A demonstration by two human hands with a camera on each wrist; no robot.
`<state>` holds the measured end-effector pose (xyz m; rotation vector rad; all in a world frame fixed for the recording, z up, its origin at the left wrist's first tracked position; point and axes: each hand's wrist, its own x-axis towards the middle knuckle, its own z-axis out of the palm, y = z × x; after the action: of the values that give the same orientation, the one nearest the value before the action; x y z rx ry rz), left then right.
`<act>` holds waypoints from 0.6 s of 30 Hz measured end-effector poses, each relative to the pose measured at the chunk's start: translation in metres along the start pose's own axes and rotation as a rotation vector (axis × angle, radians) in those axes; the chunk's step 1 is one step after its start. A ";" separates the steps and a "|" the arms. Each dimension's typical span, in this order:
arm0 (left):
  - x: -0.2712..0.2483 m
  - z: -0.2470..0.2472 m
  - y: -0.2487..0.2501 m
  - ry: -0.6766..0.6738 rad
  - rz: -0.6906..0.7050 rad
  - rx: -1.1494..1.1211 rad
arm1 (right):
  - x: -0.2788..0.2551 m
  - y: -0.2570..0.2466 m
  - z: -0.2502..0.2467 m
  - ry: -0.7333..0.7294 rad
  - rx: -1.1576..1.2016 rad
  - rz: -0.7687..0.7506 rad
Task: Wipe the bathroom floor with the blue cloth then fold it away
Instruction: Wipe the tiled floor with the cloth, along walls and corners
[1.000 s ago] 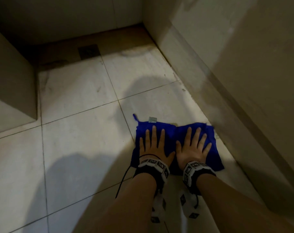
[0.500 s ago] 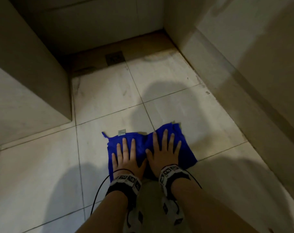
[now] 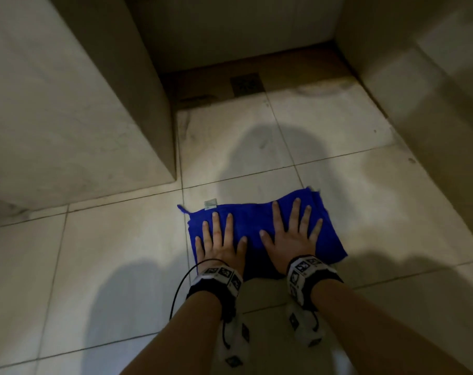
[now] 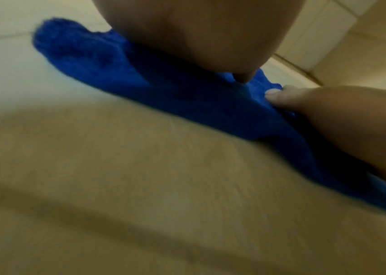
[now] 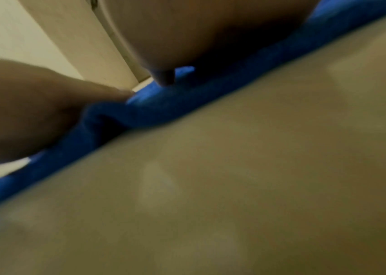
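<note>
Wiping: both palms flat on blue cloth (image 3: 259, 228), fingers straight, nothing pinched
Left hand (image 3: 220, 243): pressing cloth
Right hand (image 3: 292, 236): pressing cloth
Cloth: spread on floor tile (image 3: 116, 253)
Progress: looks mid-wipe; folding not started

Head overhead—wrists floor-level, sharing cloth (image 3: 259, 231).

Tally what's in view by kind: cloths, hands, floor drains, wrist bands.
Cloths: 1, the blue cloth
Hands: 2, left hand and right hand, both pressing flat on it
Floor drains: 1, drain
Wrist bands: 2
Total: 6
</note>
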<state>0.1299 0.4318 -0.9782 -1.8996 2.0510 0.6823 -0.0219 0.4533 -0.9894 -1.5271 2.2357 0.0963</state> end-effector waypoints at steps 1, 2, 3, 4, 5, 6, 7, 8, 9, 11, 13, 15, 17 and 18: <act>0.006 -0.003 -0.003 0.006 -0.001 0.000 | 0.004 -0.006 -0.001 -0.014 -0.013 0.006; 0.012 -0.007 -0.006 0.012 -0.003 0.000 | 0.008 -0.012 -0.002 -0.030 -0.027 0.011; 0.017 -0.010 -0.009 0.011 -0.006 -0.002 | 0.012 -0.017 -0.004 -0.047 -0.033 0.017; 0.022 -0.013 -0.010 0.007 -0.011 -0.005 | 0.017 -0.020 -0.006 -0.061 -0.036 0.021; 0.026 -0.016 -0.012 0.000 -0.016 -0.007 | 0.021 -0.023 -0.008 -0.070 -0.041 0.020; 0.030 -0.017 -0.013 -0.005 -0.020 -0.007 | 0.026 -0.026 -0.011 -0.075 -0.047 0.016; 0.034 -0.019 -0.013 -0.008 -0.027 -0.010 | 0.031 -0.029 -0.014 -0.078 -0.055 0.010; 0.038 -0.021 -0.014 -0.010 -0.033 -0.016 | 0.037 -0.032 -0.017 -0.083 -0.064 0.006; 0.042 -0.022 -0.015 -0.010 -0.038 -0.027 | 0.044 -0.036 -0.020 -0.086 -0.076 0.003; 0.050 -0.025 -0.017 0.004 -0.038 -0.055 | 0.056 -0.045 -0.026 -0.087 -0.093 0.004; 0.056 -0.028 -0.021 0.041 -0.036 -0.077 | 0.066 -0.057 -0.029 -0.092 -0.092 0.016; 0.061 -0.029 -0.028 0.073 -0.048 -0.080 | 0.072 -0.071 -0.030 -0.100 -0.087 0.034; 0.064 -0.030 -0.038 0.095 -0.079 -0.083 | 0.075 -0.085 -0.028 -0.104 -0.086 0.040; 0.065 -0.031 -0.044 0.104 -0.099 -0.091 | 0.076 -0.091 -0.027 -0.101 -0.090 0.030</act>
<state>0.1697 0.3583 -0.9905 -2.1134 2.0024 0.6762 0.0291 0.3440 -0.9777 -1.5000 2.2016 0.2804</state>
